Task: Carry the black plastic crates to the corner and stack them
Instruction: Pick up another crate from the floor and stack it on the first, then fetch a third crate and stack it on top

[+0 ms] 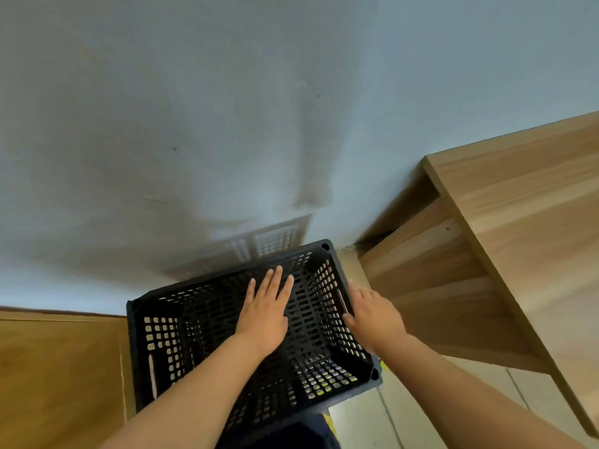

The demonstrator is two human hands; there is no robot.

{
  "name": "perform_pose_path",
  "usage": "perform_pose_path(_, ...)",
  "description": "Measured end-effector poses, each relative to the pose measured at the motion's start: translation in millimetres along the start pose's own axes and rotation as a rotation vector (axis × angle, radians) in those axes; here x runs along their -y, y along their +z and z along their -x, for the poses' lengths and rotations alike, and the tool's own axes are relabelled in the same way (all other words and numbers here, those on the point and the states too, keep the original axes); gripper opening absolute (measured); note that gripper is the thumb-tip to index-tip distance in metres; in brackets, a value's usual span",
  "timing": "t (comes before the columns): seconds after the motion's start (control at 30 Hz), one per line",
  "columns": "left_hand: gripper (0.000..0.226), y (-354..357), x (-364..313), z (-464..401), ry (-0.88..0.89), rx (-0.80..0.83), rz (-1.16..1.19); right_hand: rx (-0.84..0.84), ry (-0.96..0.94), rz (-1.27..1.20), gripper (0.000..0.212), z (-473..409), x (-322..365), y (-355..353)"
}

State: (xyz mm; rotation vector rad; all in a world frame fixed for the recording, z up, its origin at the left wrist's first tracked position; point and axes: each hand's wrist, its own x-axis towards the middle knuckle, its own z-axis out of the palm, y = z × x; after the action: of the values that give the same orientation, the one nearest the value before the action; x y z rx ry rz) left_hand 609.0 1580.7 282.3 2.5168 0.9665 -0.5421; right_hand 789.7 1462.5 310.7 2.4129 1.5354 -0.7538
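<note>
A black plastic crate with perforated walls stands open side up against the pale wall, between two wooden pieces of furniture. More black lattice shows through its floor, so it seems to sit on another crate, though I cannot tell for sure. My left hand hovers flat over the crate's inside, fingers spread, holding nothing. My right hand rests at the crate's right rim, fingers on or just beside the edge; a firm grip is not visible.
A wooden desk stands to the right with its side panel close to the crate. A wooden cabinet sits on the left. The grey-blue wall is straight ahead. Pale floor tiles show at lower right.
</note>
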Motion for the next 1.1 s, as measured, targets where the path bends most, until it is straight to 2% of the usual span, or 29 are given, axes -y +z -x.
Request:
perform_pose_path(0.13, 0.076, -27, -3, 29, 0.113, -0.007, -0.089, 0.030, 0.103, -0.007, 0.070, 50, 5, -15)
perform_pose_path(0.27, 0.076, -53, -4, 55, 0.201, -0.033, -0.154, -0.031, 0.220, -0.047, 0.071, 102, 11, -34)
perform_pose_path(0.5, 0.066, -84, -48, 98, 0.490, -0.082, -0.060, -0.119, 0.484, -0.178, 0.067, 191, 6, -43)
perform_pose_path(0.7, 0.062, -85, -113, 123, 0.677, -0.047, -0.074, -0.197, 0.758, -0.441, 0.063, 281, -17, -33)
perform_pose_path(0.87, 0.064, -77, -182, 152, 0.840, -0.005, -0.109, -0.298, 0.961, -0.555, 0.059, 370, -35, -7)
perform_pose_path(1.1, 0.063, -42, -287, 218, 0.925, 0.139, -0.041, -0.352, 1.215, -0.725, 0.063, 504, -48, 55)
